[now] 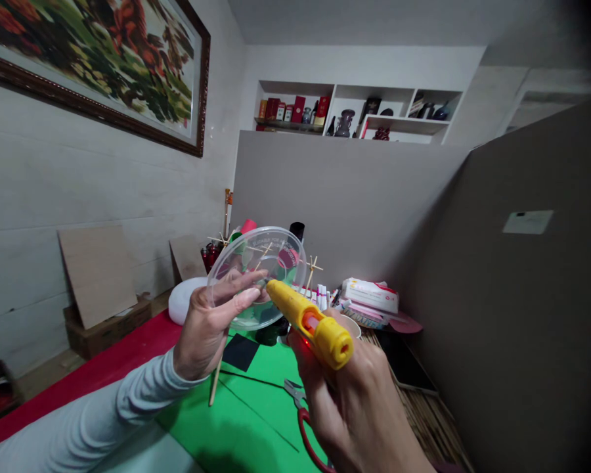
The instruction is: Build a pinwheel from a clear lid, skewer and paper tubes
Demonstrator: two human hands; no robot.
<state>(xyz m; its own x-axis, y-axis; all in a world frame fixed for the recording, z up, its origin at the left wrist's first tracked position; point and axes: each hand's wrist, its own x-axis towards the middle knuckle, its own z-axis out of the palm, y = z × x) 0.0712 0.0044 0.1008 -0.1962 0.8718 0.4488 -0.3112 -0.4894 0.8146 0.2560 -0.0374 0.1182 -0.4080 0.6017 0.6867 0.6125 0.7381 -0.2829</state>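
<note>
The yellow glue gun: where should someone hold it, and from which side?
Likely around the underside of the yellow glue gun, from behind, as the right hand does. Its tapered front end points away toward the clear plastic dish, so a rear hold should keep fingers off the tip.

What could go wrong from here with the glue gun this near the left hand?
Left fingers sit right beside the nozzle of the yellow glue gun; a red light glows on the gun, so a burn seems possible.

The nozzle also points at the round clear plastic piece, which might soften if hot.

Red-handled scissors lie beneath the right hand and could get knocked.
</note>
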